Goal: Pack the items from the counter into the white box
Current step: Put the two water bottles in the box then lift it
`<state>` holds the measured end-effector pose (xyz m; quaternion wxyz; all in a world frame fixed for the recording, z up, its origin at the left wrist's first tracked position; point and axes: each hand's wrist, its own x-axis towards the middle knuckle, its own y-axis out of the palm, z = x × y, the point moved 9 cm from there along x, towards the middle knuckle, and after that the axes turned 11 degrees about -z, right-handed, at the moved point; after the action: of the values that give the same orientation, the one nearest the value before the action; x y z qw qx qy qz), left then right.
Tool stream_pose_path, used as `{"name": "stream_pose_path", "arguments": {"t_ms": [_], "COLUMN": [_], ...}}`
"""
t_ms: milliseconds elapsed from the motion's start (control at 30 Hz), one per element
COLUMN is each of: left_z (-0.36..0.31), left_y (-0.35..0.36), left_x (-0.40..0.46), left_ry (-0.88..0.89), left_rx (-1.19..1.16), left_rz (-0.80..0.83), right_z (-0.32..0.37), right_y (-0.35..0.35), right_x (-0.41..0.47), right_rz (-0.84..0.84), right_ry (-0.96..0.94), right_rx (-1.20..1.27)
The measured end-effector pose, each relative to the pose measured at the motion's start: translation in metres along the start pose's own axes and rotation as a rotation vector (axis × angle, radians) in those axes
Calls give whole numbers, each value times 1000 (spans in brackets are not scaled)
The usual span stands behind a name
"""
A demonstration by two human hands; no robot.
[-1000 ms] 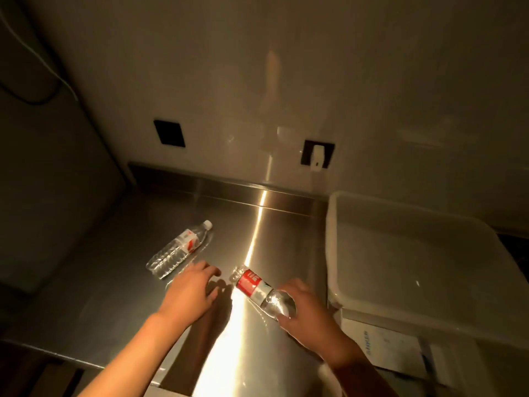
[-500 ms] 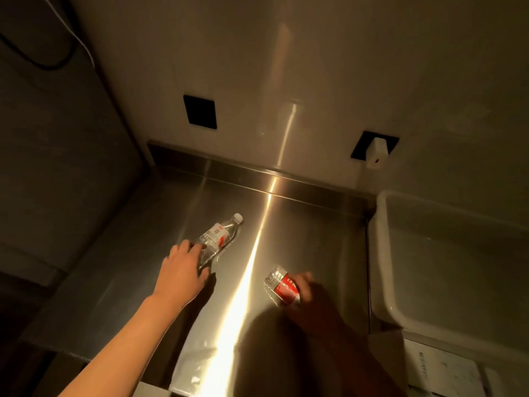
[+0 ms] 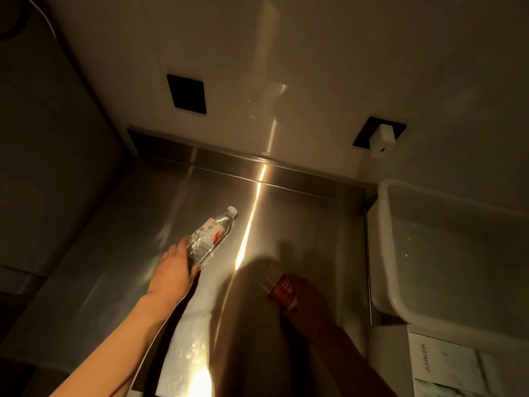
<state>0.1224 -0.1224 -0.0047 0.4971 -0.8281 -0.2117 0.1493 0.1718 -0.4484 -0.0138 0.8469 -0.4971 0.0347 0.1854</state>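
Head view: steel counter (image 3: 300, 224), dim light, bright glare streak down the middle. Left hand (image 3: 174, 270) grips the base end of a clear water bottle (image 3: 211, 236) — white cap points up toward the back wall, bottle low over or on the counter, cannot tell which. Right hand (image 3: 306, 299) in deep shadow, fingers curled round a second bottle with red label (image 3: 282, 287), its clear end poking out to the left; blurred, cap not visible. White box (image 3: 383, 253) sits at the right edge of the counter, just right of the right hand, no bottle visible inside. Below the box a white carton printed ANKER (image 3: 429, 359). Two black wall outlets (image 3: 187, 94), one with a white plug (image 3: 383, 140).
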Motion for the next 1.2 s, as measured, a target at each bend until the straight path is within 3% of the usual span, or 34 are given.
{"name": "stream_pose_path", "arguments": {"t_ms": [233,367,633,933,1067,1200], "left_z": [-8,-41,-179,-329,-380,-420], "left_y": [-6,-23,-51,-13,3,22], "left_x": [-20,-41,-81,-142,-167,-194], "left_ry": [-17,30,280,575,665,731], "left_rx": [-94,-165,-342,-470,-492,-498], "left_rz": [-39,-74,-82,-10,36,113], "right_z": [-2,6,-19,-90,-119,-162], "right_y": [-22,-59,-152,-245,-286,-312], "right_x": [-10,-23,-76,-146,-177,-204], "right_rz": [-50,-123,-201,-347,-425,-454], "right_ry": [-58,-78,-40,36,48,43], "right_rx": [0,128,292,667,628,391]}}
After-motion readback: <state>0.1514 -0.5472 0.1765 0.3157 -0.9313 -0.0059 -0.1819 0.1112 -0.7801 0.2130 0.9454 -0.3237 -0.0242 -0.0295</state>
